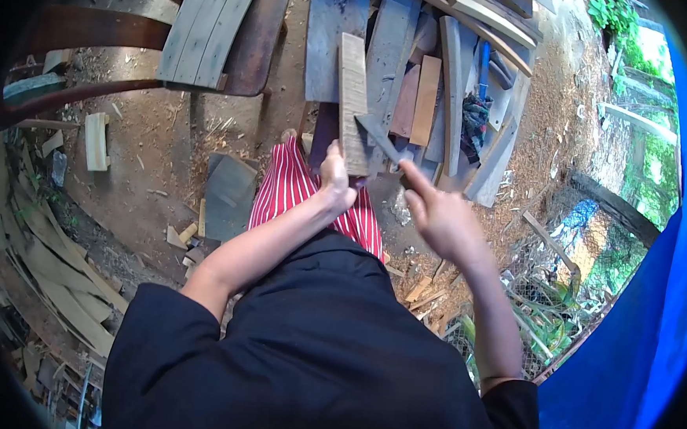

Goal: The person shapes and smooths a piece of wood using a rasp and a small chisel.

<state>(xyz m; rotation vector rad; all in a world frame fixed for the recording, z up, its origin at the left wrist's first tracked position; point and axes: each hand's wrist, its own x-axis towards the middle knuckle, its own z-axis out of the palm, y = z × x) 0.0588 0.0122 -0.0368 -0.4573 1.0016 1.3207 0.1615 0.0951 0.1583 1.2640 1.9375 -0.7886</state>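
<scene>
A long narrow wooden board (pixel 353 97) stands out in front of my body, its lower end gripped by my left hand (pixel 336 181). My fingers wrap round the board's left edge and bottom. My right hand (pixel 445 219) is closed on the handle end of a flat-bladed tool (pixel 377 138). The blade points up and left, and its tip is at the board's right edge; whether it touches is hard to tell. Red-and-white striped cloth (pixel 282 183) covers my legs below the board.
Wooden planks and pieces (pixel 449 87) lie piled ahead. A slatted wooden seat (pixel 213 29) is at the upper left. A small wood block (pixel 96 142) and a dark board (pixel 230 196) lie on the ground. Wire mesh (pixel 538 305) and a blue tarp (pixel 626 350) are at the right.
</scene>
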